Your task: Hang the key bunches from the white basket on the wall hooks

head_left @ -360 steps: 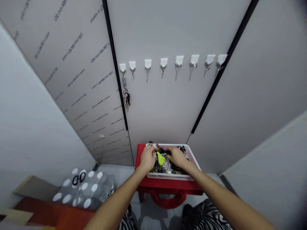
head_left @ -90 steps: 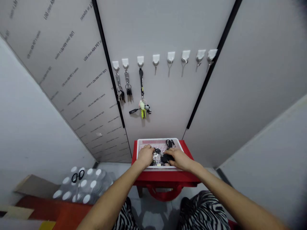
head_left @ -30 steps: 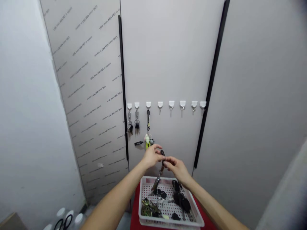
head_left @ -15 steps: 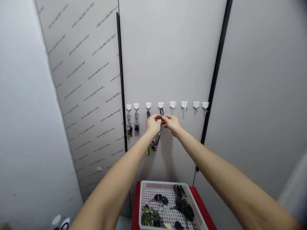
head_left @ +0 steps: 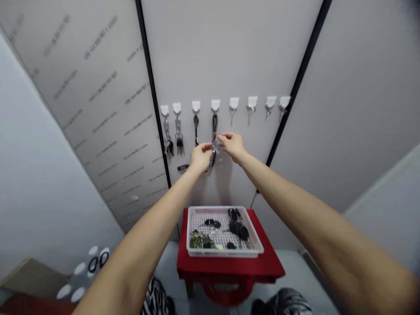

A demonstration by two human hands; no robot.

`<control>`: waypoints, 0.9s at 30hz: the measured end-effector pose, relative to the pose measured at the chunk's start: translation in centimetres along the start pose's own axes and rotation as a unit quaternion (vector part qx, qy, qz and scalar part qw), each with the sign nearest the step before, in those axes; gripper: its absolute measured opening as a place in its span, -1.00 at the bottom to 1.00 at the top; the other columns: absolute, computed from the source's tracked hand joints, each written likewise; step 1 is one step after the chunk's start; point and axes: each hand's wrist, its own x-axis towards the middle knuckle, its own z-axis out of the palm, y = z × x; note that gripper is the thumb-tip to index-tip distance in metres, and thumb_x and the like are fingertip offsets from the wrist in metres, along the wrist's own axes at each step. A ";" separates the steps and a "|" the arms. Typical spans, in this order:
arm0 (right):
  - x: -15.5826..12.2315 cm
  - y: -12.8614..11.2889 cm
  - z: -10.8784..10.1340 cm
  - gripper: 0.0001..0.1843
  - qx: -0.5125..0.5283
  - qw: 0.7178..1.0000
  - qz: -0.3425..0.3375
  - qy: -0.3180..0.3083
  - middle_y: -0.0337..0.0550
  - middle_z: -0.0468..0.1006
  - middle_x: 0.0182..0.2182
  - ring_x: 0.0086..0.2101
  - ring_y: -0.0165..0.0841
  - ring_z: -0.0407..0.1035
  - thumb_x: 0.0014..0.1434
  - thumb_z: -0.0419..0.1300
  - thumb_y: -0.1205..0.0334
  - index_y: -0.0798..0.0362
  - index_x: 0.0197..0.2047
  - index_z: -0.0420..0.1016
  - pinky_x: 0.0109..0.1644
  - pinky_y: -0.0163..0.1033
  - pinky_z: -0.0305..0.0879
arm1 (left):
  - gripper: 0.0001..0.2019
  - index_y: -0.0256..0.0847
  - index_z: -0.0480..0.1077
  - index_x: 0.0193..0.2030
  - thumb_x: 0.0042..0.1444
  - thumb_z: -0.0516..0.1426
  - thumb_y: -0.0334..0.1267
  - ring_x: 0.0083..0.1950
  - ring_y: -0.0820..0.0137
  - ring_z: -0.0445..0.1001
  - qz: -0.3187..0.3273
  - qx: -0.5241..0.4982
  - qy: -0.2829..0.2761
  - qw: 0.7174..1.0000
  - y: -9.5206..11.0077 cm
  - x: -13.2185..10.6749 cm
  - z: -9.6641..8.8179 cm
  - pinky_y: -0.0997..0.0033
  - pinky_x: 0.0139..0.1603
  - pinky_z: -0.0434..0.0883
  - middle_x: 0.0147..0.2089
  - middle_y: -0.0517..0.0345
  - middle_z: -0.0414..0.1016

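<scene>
A keychain with a dark looped strap (head_left: 215, 124) hangs from the fourth white hook (head_left: 215, 105) on the panel, metal and dark pieces at its lower end. My left hand (head_left: 201, 158) has thumb and fingertips closed at the lower metal part, from the left side. Just right of the keychain is my right hand (head_left: 233, 145), its fingers bent, slightly apart and off the strap. Another strap keychain (head_left: 196, 127) hangs on the third hook, its lower part partly behind my left hand. Two key bunches (head_left: 168, 146) (head_left: 179, 141) hang farther left.
More white hooks (head_left: 252, 103) continue to the right. Below, a white perforated basket (head_left: 225, 253) holds several keys on a red-covered stool (head_left: 229, 264). Black scissors (head_left: 93, 264) and white-capped containers (head_left: 78, 294) stand at lower left. Black vertical strips (head_left: 152, 87) edge the panel.
The view has tilted downward, showing more of the stool. Both hands have moved from the strap's upper loop to its lower end; my right hand has come away from it.
</scene>
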 end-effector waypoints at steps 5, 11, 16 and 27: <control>-7.8 5.5 -1.7 -0.76 -0.085 0.983 0.011 -0.162 -0.12 0.44 -0.45 -0.45 -0.47 0.29 -0.18 0.01 0.28 0.18 -0.39 0.36 -0.34 -0.35 0.18 | -0.74 -0.35 0.29 -0.27 -0.17 -0.05 -0.48 -0.32 0.53 0.32 -0.076 0.022 -0.077 0.994 -6.5 -7.2 0.8 0.49 -0.26 0.27 -0.28 0.05 0.38; -16.1 12.5 -3.8 -0.77 -0.303 0.912 -0.014 -0.278 -0.11 0.43 -0.41 -0.37 -0.39 0.27 -0.15 -0.02 0.35 0.13 -0.38 0.37 -0.27 -0.33 0.12 | -0.73 -0.29 0.31 -0.27 -0.18 -0.03 -0.44 -0.25 0.45 0.28 -0.092 0.254 -0.170 0.948 -13.1 -14.3 1.6 0.45 -0.17 0.21 -0.28 0.08 0.36; -17.4 13.4 -4.3 -0.69 -0.389 0.884 -0.059 -0.254 -0.10 0.33 -0.27 -0.27 -0.40 0.19 -0.10 -0.07 0.39 0.08 -0.23 0.29 -0.23 -0.36 0.04 | -0.69 -0.22 0.29 -0.22 -0.16 -0.06 -0.45 -0.14 0.43 0.20 -0.036 0.355 -0.218 0.908 -14.1 -15.7 1.5 0.49 -0.07 0.11 -0.21 0.10 0.29; -16.3 13.4 -4.1 -0.76 -0.479 0.833 -0.097 -0.260 -0.11 0.32 -0.33 -0.28 -0.32 0.11 -0.07 -0.08 0.35 0.02 -0.30 0.29 -0.28 -0.26 -0.08 | -0.72 -0.18 0.31 -0.31 -0.12 -0.12 -0.47 -0.16 0.39 0.18 -0.023 0.429 -0.237 0.871 -14.3 -15.7 1.5 0.48 -0.18 0.16 -0.24 0.10 0.25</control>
